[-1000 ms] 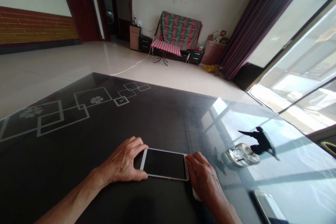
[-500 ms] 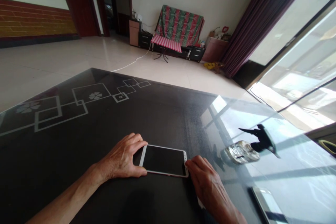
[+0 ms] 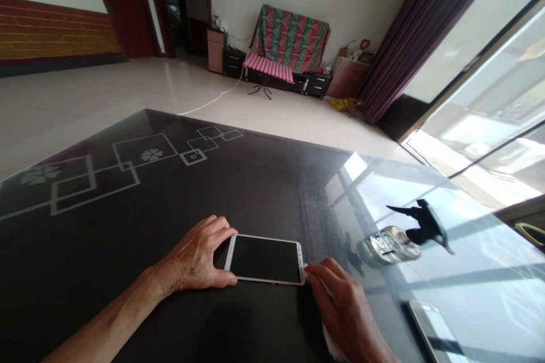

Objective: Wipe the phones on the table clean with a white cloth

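Left hand [image 3: 193, 258] is clamping the left end of a white-framed smartphone with a dark screen [image 3: 264, 259], which is lying flat on the glossy black glass table [image 3: 179, 204]. Right hand [image 3: 344, 312] is pinching a white cloth [image 3: 330, 343] against the phone's lower right corner. Wiping is looking under way at that corner; how much of the screen is done cannot be told. A clear spray bottle with a black trigger [image 3: 402, 238] is lying on its side nearby; its contents can't be made out. A second phone [image 3: 430, 332] is sitting near the right edge.

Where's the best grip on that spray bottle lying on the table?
Probably the clear body, pinched across its width from above. The spray bottle lies on its side on the glass table, black trigger head pointing right, so its round flanks are exposed.
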Demonstrator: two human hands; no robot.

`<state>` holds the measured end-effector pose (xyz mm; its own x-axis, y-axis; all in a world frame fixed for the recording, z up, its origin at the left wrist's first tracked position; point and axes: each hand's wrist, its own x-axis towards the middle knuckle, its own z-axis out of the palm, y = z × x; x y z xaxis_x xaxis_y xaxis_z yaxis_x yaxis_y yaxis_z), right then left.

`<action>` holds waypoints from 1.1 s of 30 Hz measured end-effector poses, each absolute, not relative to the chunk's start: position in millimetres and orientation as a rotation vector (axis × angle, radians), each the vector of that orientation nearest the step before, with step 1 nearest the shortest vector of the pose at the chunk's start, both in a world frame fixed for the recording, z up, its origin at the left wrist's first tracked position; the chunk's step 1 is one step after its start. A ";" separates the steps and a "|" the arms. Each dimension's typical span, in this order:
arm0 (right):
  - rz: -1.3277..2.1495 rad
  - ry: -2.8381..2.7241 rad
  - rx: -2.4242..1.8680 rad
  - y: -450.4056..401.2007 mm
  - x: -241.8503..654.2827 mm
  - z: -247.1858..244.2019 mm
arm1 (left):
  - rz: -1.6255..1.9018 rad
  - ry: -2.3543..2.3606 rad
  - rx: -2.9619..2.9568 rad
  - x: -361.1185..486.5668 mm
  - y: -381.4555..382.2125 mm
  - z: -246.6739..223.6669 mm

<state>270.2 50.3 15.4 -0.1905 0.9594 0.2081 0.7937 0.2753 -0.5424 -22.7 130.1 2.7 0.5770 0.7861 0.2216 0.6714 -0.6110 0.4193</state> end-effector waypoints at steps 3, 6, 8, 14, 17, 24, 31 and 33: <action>0.312 -1.901 -1.569 57.8 276.8 14.1 | 0.561 1.193 2.537 -21.1 127.9 2.4; 0.294 -1.857 -1.565 61.0 279.6 6.9 | 0.543 1.212 2.557 -20.2 125.1 0.8; 0.337 -1.862 -1.568 60.6 279.4 2.1 | 0.534 1.231 2.565 -20.1 123.2 -1.0; 0.414 -1.852 -1.605 58.2 278.0 -2.4 | 0.551 1.240 2.621 -17.4 118.0 -7.3; 0.424 -1.864 -1.611 59.2 277.0 -2.3 | 0.532 1.216 2.618 -14.7 116.8 -8.4; 0.392 -1.954 -1.634 60.3 270.1 3.0 | 0.566 1.177 2.523 -11.2 116.8 -8.8; 0.204 -2.057 -1.736 54.9 258.6 7.2 | 0.626 1.153 2.476 -9.6 117.8 -9.7; 0.186 -2.051 -1.762 54.4 256.9 7.2 | 0.652 1.141 2.469 -9.5 118.0 -10.2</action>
<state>256.9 54.4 7.2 -0.1020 0.9676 0.2310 0.9105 0.1843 -0.3702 -9.5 118.0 -10.2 0.5714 0.7779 0.2616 0.6203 -0.6181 0.4830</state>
